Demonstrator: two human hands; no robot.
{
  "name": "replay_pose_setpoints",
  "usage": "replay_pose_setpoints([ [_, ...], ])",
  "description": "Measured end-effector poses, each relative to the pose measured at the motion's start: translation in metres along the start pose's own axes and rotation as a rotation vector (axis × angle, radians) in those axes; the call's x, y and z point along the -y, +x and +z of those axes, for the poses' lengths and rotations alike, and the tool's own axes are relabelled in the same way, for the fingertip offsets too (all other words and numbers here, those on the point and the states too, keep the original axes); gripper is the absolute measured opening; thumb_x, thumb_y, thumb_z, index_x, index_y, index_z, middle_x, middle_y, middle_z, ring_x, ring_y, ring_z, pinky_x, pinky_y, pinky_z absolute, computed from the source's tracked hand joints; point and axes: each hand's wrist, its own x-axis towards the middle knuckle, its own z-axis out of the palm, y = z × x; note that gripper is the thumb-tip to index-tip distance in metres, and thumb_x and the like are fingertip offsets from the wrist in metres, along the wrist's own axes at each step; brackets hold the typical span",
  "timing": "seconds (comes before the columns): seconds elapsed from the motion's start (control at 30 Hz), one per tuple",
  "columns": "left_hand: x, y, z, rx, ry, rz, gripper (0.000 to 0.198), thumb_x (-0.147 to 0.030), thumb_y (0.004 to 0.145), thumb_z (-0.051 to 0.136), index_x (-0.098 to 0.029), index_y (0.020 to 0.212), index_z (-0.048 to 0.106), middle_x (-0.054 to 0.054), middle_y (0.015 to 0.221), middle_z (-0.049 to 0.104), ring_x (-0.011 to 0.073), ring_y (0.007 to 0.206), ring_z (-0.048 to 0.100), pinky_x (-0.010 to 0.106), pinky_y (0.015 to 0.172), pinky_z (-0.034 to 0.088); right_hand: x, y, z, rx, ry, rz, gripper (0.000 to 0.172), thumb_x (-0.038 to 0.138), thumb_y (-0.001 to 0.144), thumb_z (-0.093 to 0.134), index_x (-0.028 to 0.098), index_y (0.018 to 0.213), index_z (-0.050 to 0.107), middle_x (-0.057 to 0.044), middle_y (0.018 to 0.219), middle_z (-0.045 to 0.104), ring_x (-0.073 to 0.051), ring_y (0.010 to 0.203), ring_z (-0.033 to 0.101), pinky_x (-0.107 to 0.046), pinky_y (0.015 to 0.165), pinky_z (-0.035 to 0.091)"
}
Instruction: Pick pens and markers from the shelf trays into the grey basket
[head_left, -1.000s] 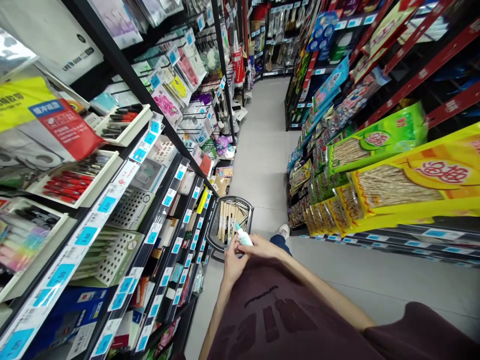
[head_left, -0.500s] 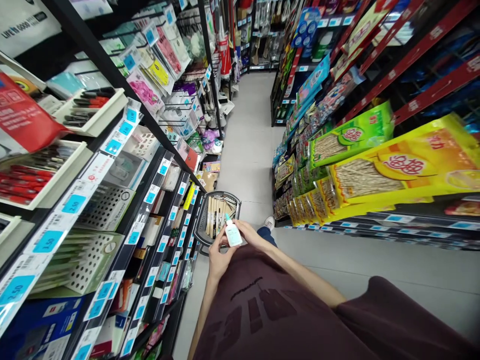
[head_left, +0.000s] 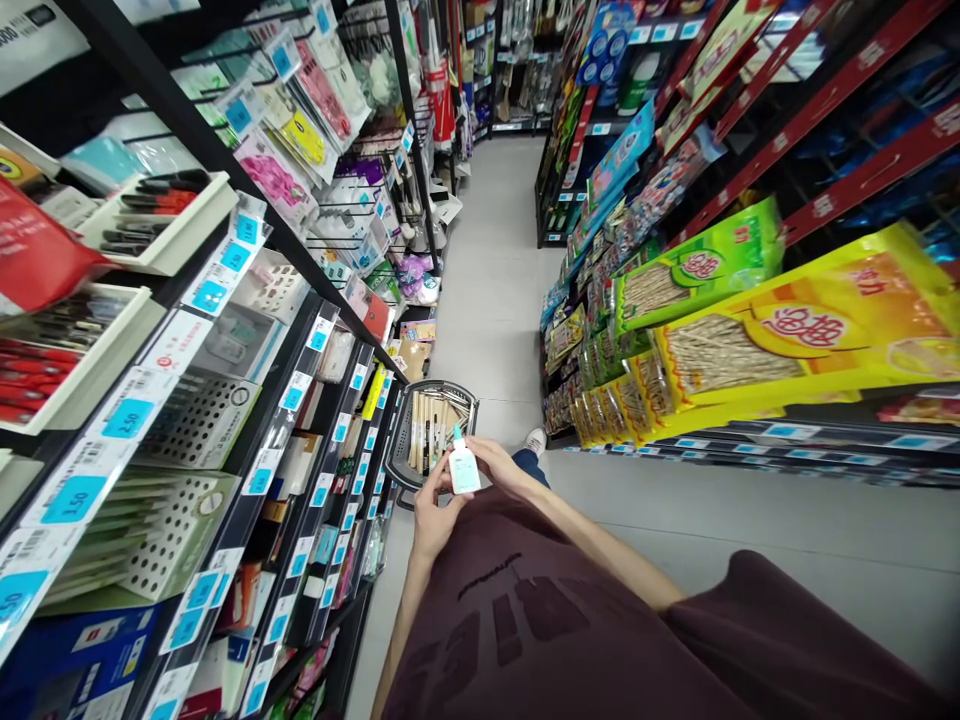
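Observation:
Close to my body, both hands hold a small white squeeze bottle (head_left: 464, 474) with a teal pointed cap, its pale label facing up. My left hand (head_left: 433, 512) grips its left side and base between thumb and fingers. At the upper right of the bottle, my right hand (head_left: 495, 463) has its fingers against it; some fingertips are hidden behind. Just beyond my hands is a dark shopping basket (head_left: 391, 452) with perforated sides. Long, pale, thin items (head_left: 429, 425) and some dark ones lie inside it; their kind is hard to make out.
To the left rise stationery shelves with price tags (head_left: 127, 417), pen trays (head_left: 176, 235) and perforated boxes (head_left: 176, 540). Yellow snack bags (head_left: 810, 330) and a green one (head_left: 697, 262) jut out from the right-hand rack. Between them runs a grey tiled aisle (head_left: 491, 260).
The view has shifted slightly, so the left shelves sit a little further left. The bottle stands a bit straighter between my hands. My grip looks the same.

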Motion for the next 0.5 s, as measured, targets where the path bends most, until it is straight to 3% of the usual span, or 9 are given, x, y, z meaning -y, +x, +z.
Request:
replay_pose_setpoints([
  [0.5, -0.0025, -0.0015, 0.0076, -0.015, -0.002, -0.003, 0.062, -0.032, 0.079, 0.072, -0.019, 0.135, 0.05, 0.004, 0.093, 0.07, 0.0195, 0.09, 0.067, 0.035, 0.088, 0.053, 0.0066, -0.005, 0.0004, -0.044, 0.01, -0.027, 0.039, 0.053, 0.076, 0.074, 0.018, 0.093, 0.069, -0.002, 0.081, 0.066, -0.015, 0.074, 0.058, -0.026, 0.069, 0.044],
])
